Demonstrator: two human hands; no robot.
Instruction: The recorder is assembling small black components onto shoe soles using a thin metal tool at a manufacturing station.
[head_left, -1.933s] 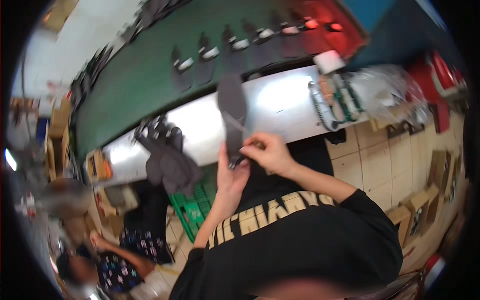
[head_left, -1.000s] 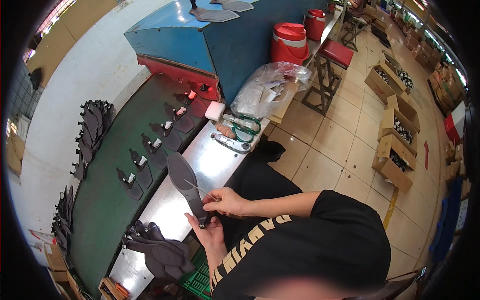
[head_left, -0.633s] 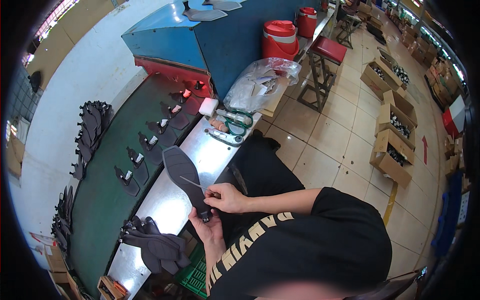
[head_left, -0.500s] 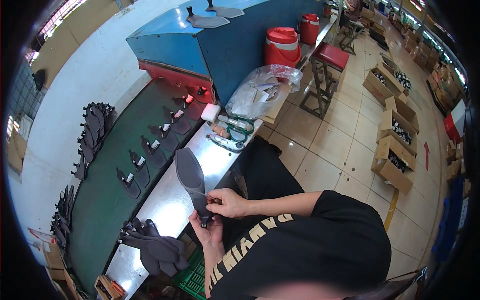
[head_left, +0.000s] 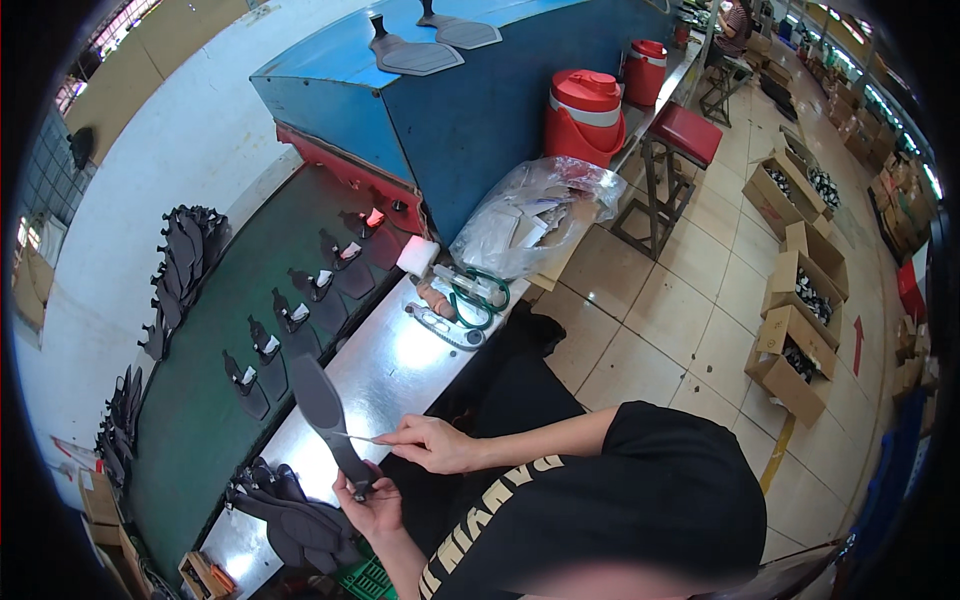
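Observation:
A dark grey shoe sole with a heel (head_left: 320,395) is tilted up over the metal bench edge. My left hand (head_left: 375,508) is closed around its narrow heel end from below. Between the fingertips of my right hand (head_left: 432,444) is a thin, pale, stick-like tool (head_left: 358,437), its tip at the sole's narrow waist. What kind of tool it is, I cannot make out. Beside my left hand, a pile of similar dark soles (head_left: 300,525) lies on the near end of the metal bench (head_left: 375,375).
Soles bearing white pieces (head_left: 265,345) line the green belt (head_left: 190,440). Green-handled scissors (head_left: 490,300), a knife-like tool (head_left: 445,328) and a white block (head_left: 417,255) lie at the bench's far end, near a plastic bag (head_left: 535,225). A red-topped stool (head_left: 685,135) and cartons (head_left: 795,360) stand rightward.
Both hands and the sole have shifted left and slightly down. My right hand has drawn back from the sole, and the thin tool now shows between them. The view has shifted slightly.

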